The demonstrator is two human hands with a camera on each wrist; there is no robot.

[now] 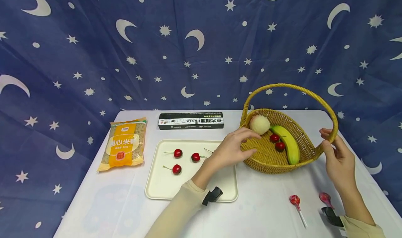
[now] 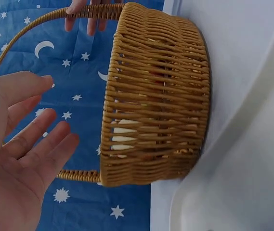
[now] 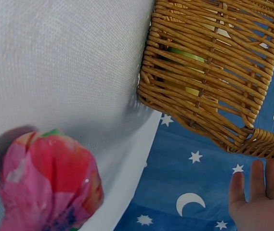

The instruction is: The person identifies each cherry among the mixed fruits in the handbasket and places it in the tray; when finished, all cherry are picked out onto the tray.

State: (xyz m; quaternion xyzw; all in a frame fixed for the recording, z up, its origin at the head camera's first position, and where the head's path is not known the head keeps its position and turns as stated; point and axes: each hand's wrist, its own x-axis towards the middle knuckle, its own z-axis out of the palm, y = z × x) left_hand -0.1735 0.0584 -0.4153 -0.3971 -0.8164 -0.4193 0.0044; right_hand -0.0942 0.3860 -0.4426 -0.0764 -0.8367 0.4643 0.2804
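A yellow wicker basket (image 1: 267, 166) with a tall arched handle holds a banana (image 1: 289, 143), a pale round fruit (image 1: 259, 125) and two cherries (image 1: 280, 147). My left hand (image 1: 233, 147) hovers at the basket's left side, fingers apart and loosely bent, with nothing in it; the left wrist view shows the palm of this left hand (image 2: 26, 154) clear of the wicker. On the right, my right hand (image 1: 340, 161) holds the lower end of the handle, thumb on one side and fingers behind. Those right fingers (image 3: 257, 180) appear against the handle in the right wrist view.
Under my left forearm lies a cream tray (image 1: 154, 182) with several cherries (image 1: 177, 169). A black pasta box (image 1: 191, 121) sits behind it, and a yellow food bag (image 1: 124, 143) to the left. Two lollipops (image 1: 295, 200) lie near the right forearm. A starry blue cloth (image 1: 201, 74) hangs behind.
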